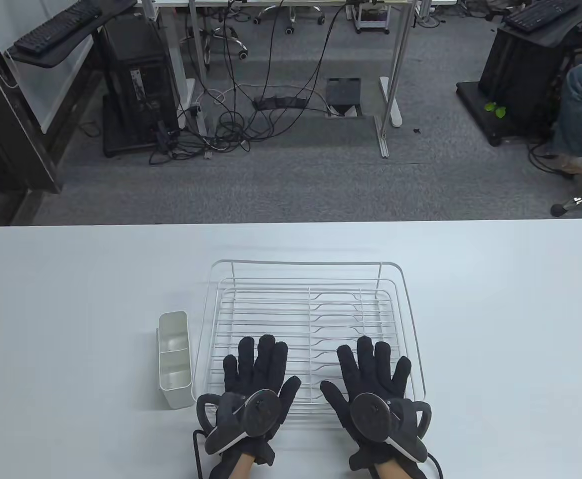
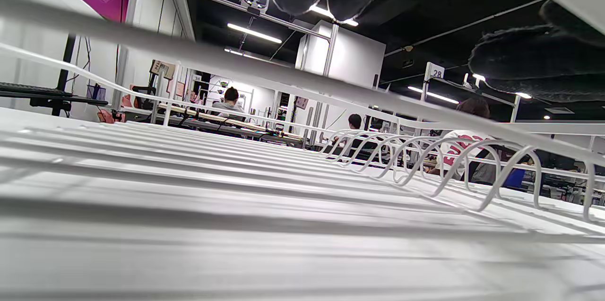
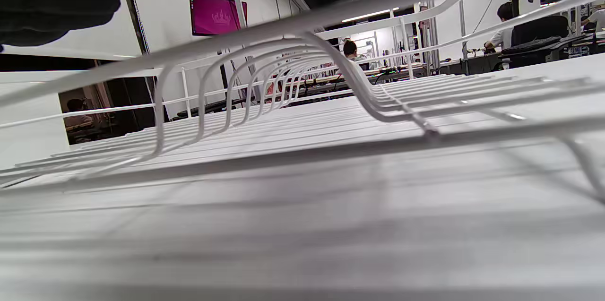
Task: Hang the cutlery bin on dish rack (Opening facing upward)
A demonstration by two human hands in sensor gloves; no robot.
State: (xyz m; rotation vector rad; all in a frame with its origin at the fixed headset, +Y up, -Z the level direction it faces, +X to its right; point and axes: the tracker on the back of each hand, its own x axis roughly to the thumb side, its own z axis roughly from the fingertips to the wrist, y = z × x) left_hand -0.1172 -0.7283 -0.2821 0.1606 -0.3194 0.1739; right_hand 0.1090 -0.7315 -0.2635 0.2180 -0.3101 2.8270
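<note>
A white wire dish rack (image 1: 310, 279) stands in the middle of the table. To its left, close beside it, a white cutlery bin (image 1: 175, 366) stands on the table with its opening up and dividers inside. My left hand (image 1: 258, 366) lies flat with straight fingers over the rack's near left part. My right hand (image 1: 373, 366) lies the same way over the near right part. Neither hand holds anything. The left wrist view looks along the rack wires (image 2: 425, 159) from low down, and the right wrist view shows the same rack wires (image 3: 302, 74).
The white table (image 1: 495, 349) reaches to both sides of the rack. Beyond its far edge are a carpeted floor with cables (image 1: 251, 115), desk legs and a seated person's leg (image 1: 577, 115) at the right.
</note>
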